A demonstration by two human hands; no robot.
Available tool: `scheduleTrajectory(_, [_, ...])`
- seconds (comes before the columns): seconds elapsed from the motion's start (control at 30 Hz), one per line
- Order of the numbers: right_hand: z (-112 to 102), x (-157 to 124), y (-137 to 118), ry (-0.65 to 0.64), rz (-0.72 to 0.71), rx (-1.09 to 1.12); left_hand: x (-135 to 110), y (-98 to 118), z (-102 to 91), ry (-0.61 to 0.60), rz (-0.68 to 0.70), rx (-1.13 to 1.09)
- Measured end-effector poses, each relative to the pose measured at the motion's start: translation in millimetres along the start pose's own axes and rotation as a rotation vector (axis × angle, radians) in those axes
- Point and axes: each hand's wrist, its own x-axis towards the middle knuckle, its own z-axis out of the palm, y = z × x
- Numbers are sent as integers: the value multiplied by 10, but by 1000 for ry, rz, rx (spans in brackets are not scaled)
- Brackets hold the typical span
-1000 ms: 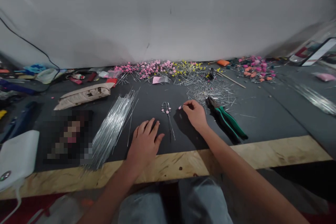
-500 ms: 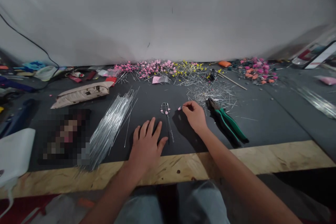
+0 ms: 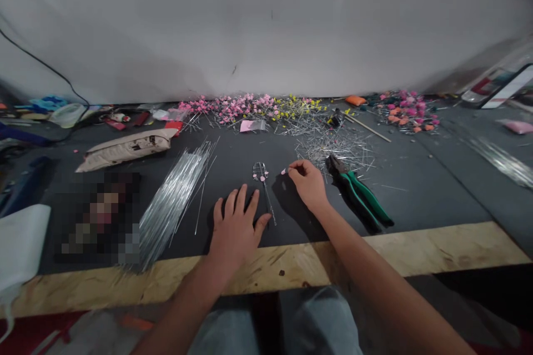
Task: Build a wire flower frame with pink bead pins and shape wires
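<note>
My left hand (image 3: 235,227) lies with fingers spread on the dark worktop, its thumb at the lower stem of a bent wire piece (image 3: 260,171). That piece has a rounded wire head with several small pink blobs on it and a twisted stem pointing toward me. Just to the right, my right hand (image 3: 307,182) pinches a small pink piece (image 3: 283,171) between thumb and fingertips, a little above the worktop. Whether the pink piece sits on a wire is too small to tell. Pliers (image 3: 360,194) with green and black handles rest right of that hand.
A bundle of straight wires (image 3: 175,199) lies left. Along the wall are pink flower-like wire stems (image 3: 245,106), yellow-tipped ones (image 3: 297,105) and magenta-orange ones (image 3: 410,111). Loose cut wires (image 3: 337,147) spread behind the pliers. A beige packet (image 3: 125,148) and white device (image 3: 23,244) are left.
My left hand has shifted slightly right, bringing its thumb to the wire stem. My right hand keeps its pinch on the pink piece in nearly the same place.
</note>
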Motion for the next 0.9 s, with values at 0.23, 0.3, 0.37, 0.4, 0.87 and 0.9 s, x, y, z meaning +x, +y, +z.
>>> scheduleTrajectory(0.23, [4,-3,-6,-8,7,19,-252,-14,30,-8,6,11])
scheduleTrajectory(0.3, [2,-6,-10,-11,5,24,-240,-8,30,-3,0,8])
scheduleTrajectory(0.37, [0,-7,-11,-15,3,27,-204,2,27,6,-9,3])
scheduleTrajectory(0.4, [-1,-7,-11,-17,2,28,-185,8,25,12,-12,0])
scheduleTrajectory(0.87, [-5,-8,-9,-14,11,17,-168,14,30,24,20,-16])
scheduleTrajectory(0.9, [-6,-8,-12,-14,10,15,-168,14,31,27,21,-20])
